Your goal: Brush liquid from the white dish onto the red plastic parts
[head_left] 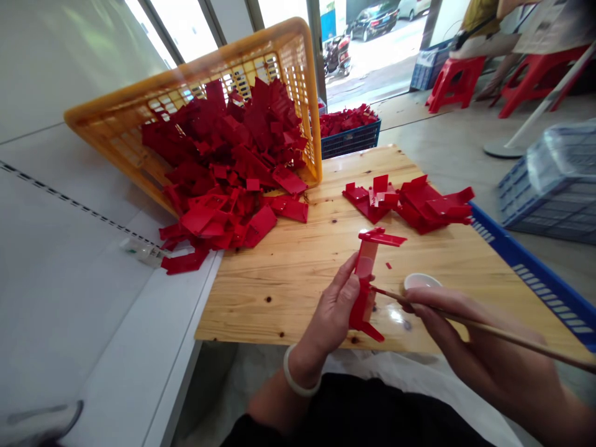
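Left hand [333, 310]: pinching one red part [364, 282] | Right hand [484, 351]: pinching one wooden stick [493, 330] | From part, three o'clock: one white dish [421, 276]; ten o'clock: one orange basket [316, 124]

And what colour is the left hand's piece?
The piece is red, clearest in the head view.

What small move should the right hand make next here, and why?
Probably a short, light stroke along the red piece: the right hand holds the thin brush with its tip at the piece's middle, and the left hand grips that piece.
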Motion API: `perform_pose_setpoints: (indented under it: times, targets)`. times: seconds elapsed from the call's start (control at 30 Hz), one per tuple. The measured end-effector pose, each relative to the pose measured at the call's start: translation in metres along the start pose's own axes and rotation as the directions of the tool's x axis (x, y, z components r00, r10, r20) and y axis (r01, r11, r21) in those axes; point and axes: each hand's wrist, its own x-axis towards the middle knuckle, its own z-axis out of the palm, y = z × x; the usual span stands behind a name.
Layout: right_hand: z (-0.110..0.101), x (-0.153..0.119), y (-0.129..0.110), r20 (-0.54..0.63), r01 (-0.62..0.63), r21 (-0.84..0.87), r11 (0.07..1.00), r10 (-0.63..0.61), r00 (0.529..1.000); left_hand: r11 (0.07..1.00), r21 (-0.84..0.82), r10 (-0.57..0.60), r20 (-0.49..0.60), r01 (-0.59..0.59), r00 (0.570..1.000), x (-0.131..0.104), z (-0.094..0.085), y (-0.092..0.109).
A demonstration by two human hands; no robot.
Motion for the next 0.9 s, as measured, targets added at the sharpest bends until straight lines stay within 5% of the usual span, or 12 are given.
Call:
perform_pose_setpoints:
  times: [0.2,0.3,0.4,0.5,0.9]
  targets:
    - [0.002,-0.004,0.007,0.024,-0.122,0.076,0.990,0.121,0.992,1.000,-0.019,-0.020,0.010,0.020,1.000,-0.001,0.001,0.000]
    - [0.002,-0.008,0.007,-0.021,-0.261,0.157,0.953,0.267,0.963,0.983,-0.175,-0.048,0.049,0.056,0.998,0.004,-0.004,-0.008]
    - [0.002,-0.010,0.007,-0.065,-0.489,0.318,0.812,0.533,0.844,0.900,-0.386,-0.119,0.233,0.204,0.965,0.011,-0.012,-0.017]
    - [0.004,-0.010,0.006,-0.034,-0.563,0.486,0.668,0.658,0.752,0.821,-0.444,-0.176,0.401,0.359,0.899,0.017,-0.018,-0.022]
    - [0.014,-0.011,0.001,-0.058,-0.448,0.583,0.678,0.584,0.810,0.833,-0.418,-0.191,0.398,0.362,0.897,0.018,-0.012,-0.020]
